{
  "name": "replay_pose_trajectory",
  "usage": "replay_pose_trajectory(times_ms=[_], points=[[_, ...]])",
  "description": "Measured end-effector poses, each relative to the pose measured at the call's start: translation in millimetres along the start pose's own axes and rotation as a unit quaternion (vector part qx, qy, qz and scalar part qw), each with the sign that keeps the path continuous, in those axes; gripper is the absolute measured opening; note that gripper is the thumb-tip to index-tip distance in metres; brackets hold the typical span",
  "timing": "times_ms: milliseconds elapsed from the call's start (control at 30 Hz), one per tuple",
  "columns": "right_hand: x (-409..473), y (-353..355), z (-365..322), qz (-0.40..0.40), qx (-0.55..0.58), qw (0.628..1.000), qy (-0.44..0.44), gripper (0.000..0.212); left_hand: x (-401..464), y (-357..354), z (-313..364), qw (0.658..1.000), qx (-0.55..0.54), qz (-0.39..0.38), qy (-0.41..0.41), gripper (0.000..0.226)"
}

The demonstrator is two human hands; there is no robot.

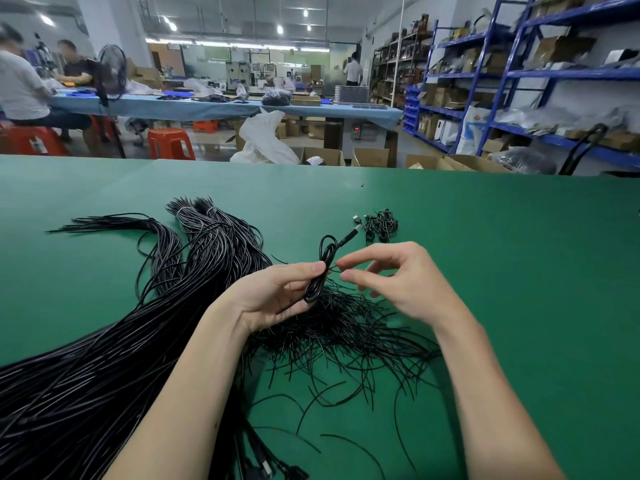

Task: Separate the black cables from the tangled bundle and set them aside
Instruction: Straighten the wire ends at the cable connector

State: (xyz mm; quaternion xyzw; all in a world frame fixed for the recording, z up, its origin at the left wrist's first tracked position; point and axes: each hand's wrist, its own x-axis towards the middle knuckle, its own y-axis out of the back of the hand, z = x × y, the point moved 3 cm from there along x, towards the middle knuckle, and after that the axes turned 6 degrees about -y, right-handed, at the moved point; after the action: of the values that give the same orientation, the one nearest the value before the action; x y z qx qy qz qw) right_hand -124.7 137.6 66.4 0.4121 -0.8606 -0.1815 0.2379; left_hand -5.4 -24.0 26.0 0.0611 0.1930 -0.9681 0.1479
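Green work table (pixel 485 271): a large bundle of black cables (pixel 104 358) fans from 8 o'clock toward 11 o'clock, its loose ends spreading under both wrists. Left hand (pixel 277 292), just left of centre, pinches a coiled black USB cable (pixel 323 268) between thumb and fingers, its plug pointing toward 1 o'clock. Right hand (pixel 398 282), just beside it at 3 o'clock, has fingers loosely curled; whether it holds a strand I cannot tell, and a small pile of coiled cables (pixel 381 225) lies at 1 o'clock, apart.
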Motion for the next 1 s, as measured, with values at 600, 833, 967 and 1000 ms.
replay_pose_trajectory(times_ms=[600,833,967,1000], points=[[8.1,-38.6,4.1,0.128,0.26,0.951,-0.111,0.019,8.0,-12.0,2.9,0.985,-0.009,0.035,-0.169,0.032],[7.7,-42.9,13.6,0.044,0.39,0.885,-0.249,0.009,7.2,-14.2,3.1,0.986,0.015,0.06,-0.153,0.02],[6.4,-23.7,8.7,0.097,0.107,0.989,-0.017,0.008,6.3,-11.6,2.7,0.99,-0.026,0.056,-0.124,0.03],[5.8,-21.0,7.6,0.108,0.057,0.992,0.026,0.008,5.8,-11.6,3.4,0.991,-0.025,0.05,-0.119,0.03]])
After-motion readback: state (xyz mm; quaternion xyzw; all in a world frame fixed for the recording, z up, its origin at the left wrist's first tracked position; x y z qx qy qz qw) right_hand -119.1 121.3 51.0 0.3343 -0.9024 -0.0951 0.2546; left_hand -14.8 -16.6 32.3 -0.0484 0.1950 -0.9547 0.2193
